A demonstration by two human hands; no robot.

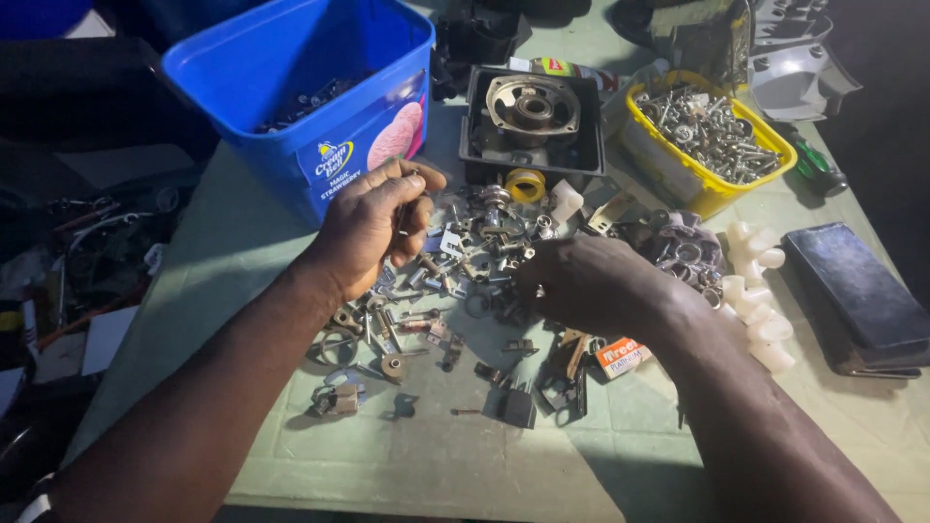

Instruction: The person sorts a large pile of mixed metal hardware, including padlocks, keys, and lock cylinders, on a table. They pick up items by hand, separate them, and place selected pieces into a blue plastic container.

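Left hand: raised just above the table, fingers curled inward and pinching 1 small dark metal part between thumb and fingertips; the part's kind cannot be told.
Right hand: palm down, fingers bent loosely over the heap; whether the fingertips grip anything cannot be told, since they are hidden.
Heap of small parts: screws, washers, brackets and clips, spread on the table between and beneath both hands.
Table: pale green surface carrying everything named.
Blue tub: beyond the left hand, with dark hardware at its bottom.
Yellow tub: beyond the right hand, filled with bright screws and bolts.
Black tray: between the 2 tubs, holding 1 round metal housing.
White plastic pieces: a row just right of the right forearm.
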